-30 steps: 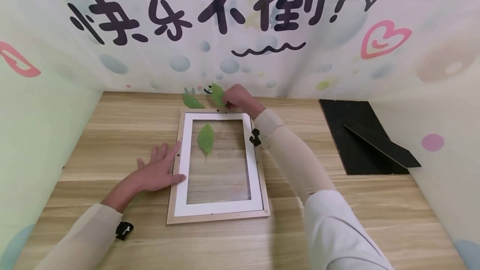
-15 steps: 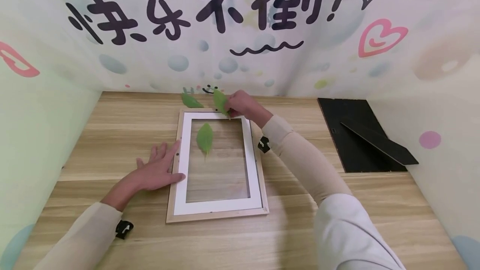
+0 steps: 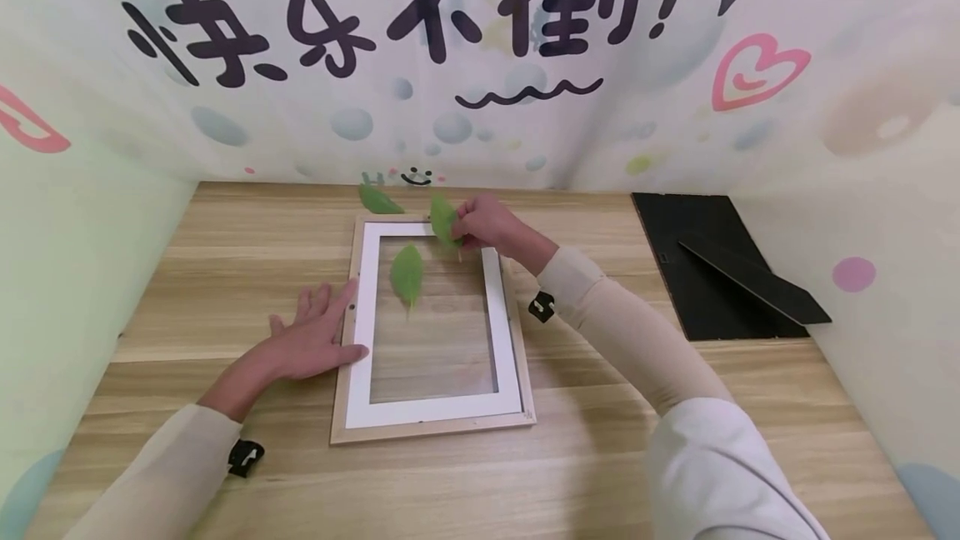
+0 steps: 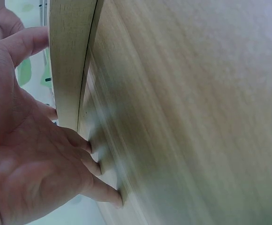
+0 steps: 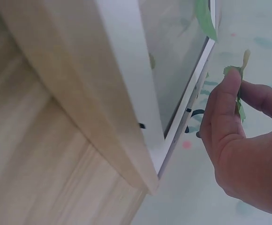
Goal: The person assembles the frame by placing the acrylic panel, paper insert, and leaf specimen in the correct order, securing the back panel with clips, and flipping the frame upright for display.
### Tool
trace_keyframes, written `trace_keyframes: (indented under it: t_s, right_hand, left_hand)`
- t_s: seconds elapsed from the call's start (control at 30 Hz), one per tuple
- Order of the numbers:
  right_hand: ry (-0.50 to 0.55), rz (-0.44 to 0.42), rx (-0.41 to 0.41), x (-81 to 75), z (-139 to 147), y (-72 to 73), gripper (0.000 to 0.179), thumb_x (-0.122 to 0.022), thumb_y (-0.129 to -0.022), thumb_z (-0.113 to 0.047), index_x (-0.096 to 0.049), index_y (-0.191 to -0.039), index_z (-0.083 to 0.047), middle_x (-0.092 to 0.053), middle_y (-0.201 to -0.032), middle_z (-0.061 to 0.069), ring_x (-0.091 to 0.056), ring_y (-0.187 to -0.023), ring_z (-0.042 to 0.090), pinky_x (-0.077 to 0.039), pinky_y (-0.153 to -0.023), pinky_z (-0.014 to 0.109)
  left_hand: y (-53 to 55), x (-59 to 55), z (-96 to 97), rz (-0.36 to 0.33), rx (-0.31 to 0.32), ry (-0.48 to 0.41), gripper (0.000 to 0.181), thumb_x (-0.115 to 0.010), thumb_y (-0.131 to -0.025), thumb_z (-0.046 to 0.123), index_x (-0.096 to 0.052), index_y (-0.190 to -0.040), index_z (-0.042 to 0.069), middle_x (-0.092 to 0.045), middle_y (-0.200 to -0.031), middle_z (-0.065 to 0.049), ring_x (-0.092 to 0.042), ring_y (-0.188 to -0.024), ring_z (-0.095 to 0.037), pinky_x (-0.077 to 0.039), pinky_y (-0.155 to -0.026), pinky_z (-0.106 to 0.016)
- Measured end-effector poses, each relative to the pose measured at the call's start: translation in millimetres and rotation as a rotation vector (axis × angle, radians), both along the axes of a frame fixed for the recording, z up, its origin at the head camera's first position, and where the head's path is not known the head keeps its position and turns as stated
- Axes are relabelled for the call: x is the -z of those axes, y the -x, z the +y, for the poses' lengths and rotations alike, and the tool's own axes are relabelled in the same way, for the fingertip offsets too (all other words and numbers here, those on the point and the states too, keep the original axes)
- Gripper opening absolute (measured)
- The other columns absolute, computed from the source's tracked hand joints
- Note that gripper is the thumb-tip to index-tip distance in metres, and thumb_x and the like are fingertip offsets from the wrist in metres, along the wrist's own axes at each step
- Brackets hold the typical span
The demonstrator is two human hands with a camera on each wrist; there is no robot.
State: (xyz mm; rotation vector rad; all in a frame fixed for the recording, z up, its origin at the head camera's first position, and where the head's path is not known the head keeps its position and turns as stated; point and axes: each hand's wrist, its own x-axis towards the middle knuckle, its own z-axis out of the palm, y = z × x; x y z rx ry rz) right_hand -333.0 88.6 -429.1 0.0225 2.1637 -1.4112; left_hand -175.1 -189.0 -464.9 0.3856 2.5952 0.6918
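A wooden picture frame (image 3: 433, 432) with a white inner mat (image 3: 508, 357) and a clear pane lies on the table. One green leaf (image 3: 407, 273) rests on the pane, upper left. My right hand (image 3: 491, 227) pinches a second leaf (image 3: 442, 219) over the frame's top edge; in the right wrist view its stem (image 5: 246, 57) pokes out past the fingertips. My left hand (image 3: 311, 340) spreads along the frame's left side, thumb over the mat. The left wrist view shows that palm (image 4: 28, 145) beside the wooden edge, several fingertips on the tabletop.
Another leaf (image 3: 380, 200) lies behind the frame near the back wall. A black backing board (image 3: 712, 273) with its stand leg (image 3: 750, 280) raised lies at the right. Printed cloth walls (image 3: 525, 132) bound the table (image 3: 225, 257) at the back and both sides.
My right hand has moved from behind the frame toward me, bringing its leaf over the frame's top edge. The left hand stays at the frame's left side.
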Motion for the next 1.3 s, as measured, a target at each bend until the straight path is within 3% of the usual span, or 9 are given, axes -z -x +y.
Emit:
trace_keyframes:
  t_s: [0.27,0.53,1.0,1.3]
  right_hand:
    - [0.025,-0.041,0.001,5.2,6,-11.9,0.018,-0.064,-0.089,0.002,-0.062,-0.107,0.004,-0.062,-0.103,0.015,-0.065,-0.074,0.021,-0.059,-0.072,0.031]
    - [0.062,-0.08,-0.024,5.1,10,-23.1,0.011,-0.065,-0.089,0.0,-0.06,-0.099,0.003,-0.063,-0.093,0.013,-0.064,-0.064,0.017,-0.058,-0.064,0.027]
    - [0.107,-0.148,-0.042,12.5,11,-37.7,0.017,-0.062,-0.09,0.003,-0.061,-0.107,0.006,-0.064,-0.097,0.016,-0.065,-0.068,0.018,-0.058,-0.069,0.027]
    - [0.121,-0.15,-0.044,16.6,12,-43.6,0.014,-0.061,-0.089,0.006,-0.061,-0.104,0.007,-0.064,-0.094,0.014,-0.067,-0.069,0.018,-0.058,-0.069,0.026]
  left_hand:
    - [0.1,0.0,0.4,-0.002,0.0,-0.004,0.1,-0.06,-0.089,0.051,0.005,-0.157,0.015,0.009,-0.153,-0.04,0.013,-0.137,-0.061,0.01,-0.089,-0.086]
    - [-1.1,-3.6,0.4,-0.008,0.001,-0.006,0.1,-0.059,-0.09,0.051,0.005,-0.157,0.015,0.009,-0.153,-0.04,0.012,-0.137,-0.062,0.01,-0.089,-0.086]
    - [0.0,-1.4,-1.1,0.001,0.002,0.0,0.1,-0.059,-0.09,0.052,0.005,-0.157,0.015,0.008,-0.153,-0.04,0.013,-0.137,-0.062,0.01,-0.089,-0.086]
    - [0.1,-1.0,0.0,0.004,0.005,0.002,0.1,-0.06,-0.09,0.05,0.005,-0.157,0.015,0.008,-0.153,-0.04,0.012,-0.137,-0.063,0.009,-0.088,-0.087]
